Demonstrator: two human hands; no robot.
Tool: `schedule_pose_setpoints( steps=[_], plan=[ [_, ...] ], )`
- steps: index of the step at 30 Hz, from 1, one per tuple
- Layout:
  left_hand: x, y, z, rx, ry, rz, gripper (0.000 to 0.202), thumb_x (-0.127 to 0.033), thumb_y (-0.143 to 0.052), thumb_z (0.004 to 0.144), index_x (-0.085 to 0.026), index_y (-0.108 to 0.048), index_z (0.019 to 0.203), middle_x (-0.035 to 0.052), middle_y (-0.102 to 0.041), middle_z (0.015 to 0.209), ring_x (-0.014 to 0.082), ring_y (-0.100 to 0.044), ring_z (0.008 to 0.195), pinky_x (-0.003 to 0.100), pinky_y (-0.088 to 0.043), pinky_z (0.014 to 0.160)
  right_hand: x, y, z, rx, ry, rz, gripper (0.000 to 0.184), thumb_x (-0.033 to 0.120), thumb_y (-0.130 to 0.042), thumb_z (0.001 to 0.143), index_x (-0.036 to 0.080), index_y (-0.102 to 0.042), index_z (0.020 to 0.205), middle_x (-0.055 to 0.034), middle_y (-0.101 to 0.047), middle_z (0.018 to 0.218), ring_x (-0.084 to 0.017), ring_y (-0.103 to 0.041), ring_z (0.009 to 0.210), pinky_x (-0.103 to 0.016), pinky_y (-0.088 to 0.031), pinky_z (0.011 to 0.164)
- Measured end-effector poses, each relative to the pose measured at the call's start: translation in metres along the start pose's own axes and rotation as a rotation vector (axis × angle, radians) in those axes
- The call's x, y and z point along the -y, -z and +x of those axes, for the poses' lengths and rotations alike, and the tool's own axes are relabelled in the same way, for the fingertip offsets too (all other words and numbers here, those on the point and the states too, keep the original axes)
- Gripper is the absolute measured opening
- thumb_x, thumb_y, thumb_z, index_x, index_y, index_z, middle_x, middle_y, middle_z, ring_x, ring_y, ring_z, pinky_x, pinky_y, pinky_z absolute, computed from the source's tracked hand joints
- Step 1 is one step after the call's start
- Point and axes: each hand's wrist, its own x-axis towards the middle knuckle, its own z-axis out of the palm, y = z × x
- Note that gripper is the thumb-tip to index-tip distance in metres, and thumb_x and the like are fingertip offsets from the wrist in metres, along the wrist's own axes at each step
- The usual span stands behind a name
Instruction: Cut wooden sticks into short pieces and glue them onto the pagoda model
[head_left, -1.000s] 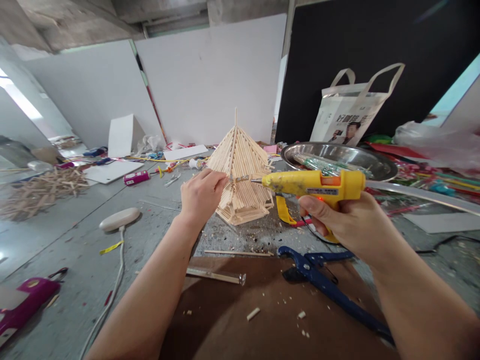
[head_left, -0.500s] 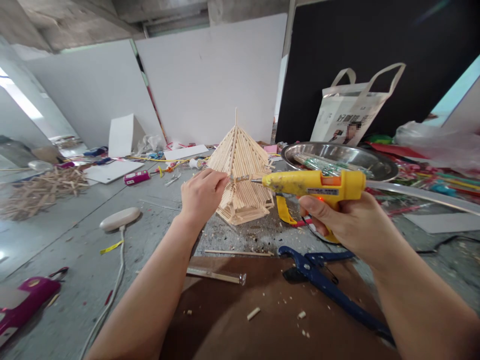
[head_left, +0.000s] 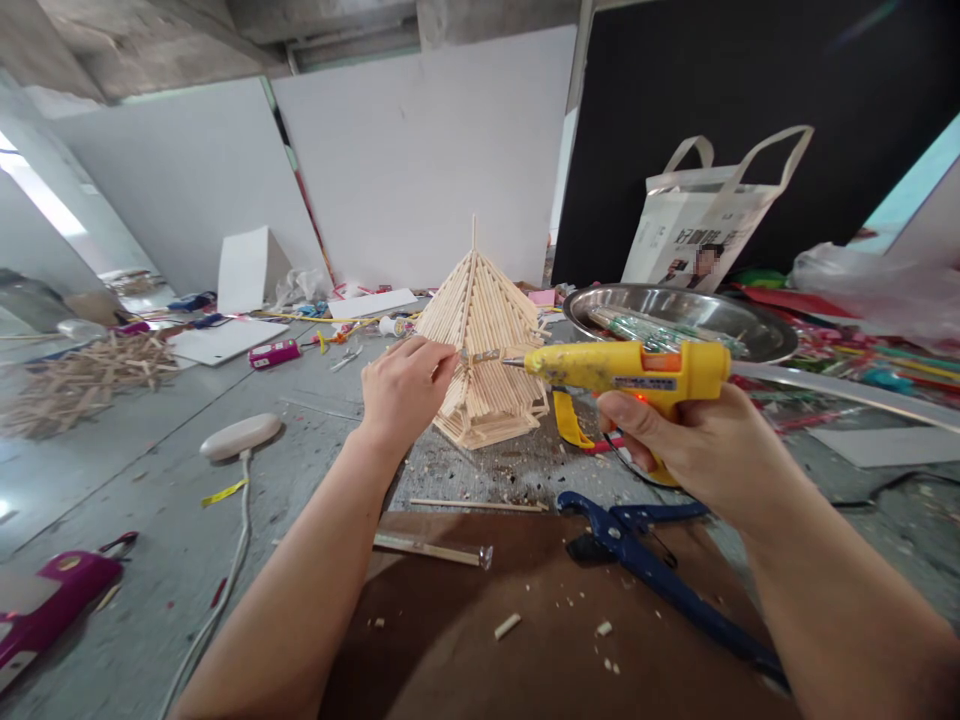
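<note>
A yellow hot glue gun (head_left: 607,365) is gripped in my right hand (head_left: 690,430), its metal nozzle pointing left and a small red light glowing near my thumb. My left hand (head_left: 409,390) is closed in a pinch on a short wooden stick (head_left: 481,356), whose free end lies close to the nozzle tip. Whether the two touch I cannot tell. Behind them stands a house-like model (head_left: 487,300) built of thin wooden sticks, with a pointed roof and one stick rising from its peak. My left fingers hide part of it.
Blue cutters (head_left: 652,570) lie on a brown board (head_left: 450,660) with wood scraps. Loose sticks (head_left: 480,505) lie before the model. A steel bowl (head_left: 772,345) and tote bag (head_left: 697,225) stand back right; a white power adapter (head_left: 240,437) and stick pile (head_left: 97,380) are left.
</note>
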Motion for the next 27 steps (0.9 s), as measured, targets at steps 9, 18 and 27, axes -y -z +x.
schedule_pose_setpoints(
  steps=[9, 18, 27],
  plan=[
    [0.0002, -0.0003, 0.0014, 0.011, 0.021, -0.019, 0.017, -0.026, -0.048, 0.074, -0.021, -0.064, 0.070, 0.0007, -0.062, 0.066, 0.0100, -0.053, 0.062, 0.022, -0.039, 0.058, 0.0026, 0.0004, -0.0007, -0.007, -0.014, -0.035, 0.031, 0.049, -0.055, 0.065, 0.019, -0.049, 0.062, 0.0026, -0.046, 0.049, -0.006, -0.039, 0.034, -0.021, -0.035, 0.030],
    [-0.0005, 0.0005, 0.0007, 0.028, 0.044, -0.024, 0.017, -0.026, -0.048, 0.075, -0.021, -0.064, 0.072, 0.0004, -0.063, 0.067, 0.0096, -0.053, 0.062, 0.022, -0.039, 0.058, 0.0029, -0.0010, 0.0002, -0.017, -0.018, -0.034, 0.031, 0.050, -0.056, 0.064, 0.020, -0.049, 0.059, 0.0044, -0.042, 0.042, -0.007, -0.038, 0.033, -0.021, -0.034, 0.029],
    [0.0006, -0.0005, 0.0015, 0.031, 0.046, -0.017, 0.017, -0.027, -0.048, 0.074, -0.022, -0.064, 0.075, 0.0000, -0.063, 0.067, 0.0093, -0.053, 0.061, 0.022, -0.039, 0.058, 0.0011, 0.0010, -0.0016, -0.006, -0.016, -0.033, 0.030, 0.049, -0.056, 0.064, 0.019, -0.050, 0.060, 0.0047, -0.042, 0.041, -0.007, -0.038, 0.034, -0.021, -0.035, 0.030]
  ],
)
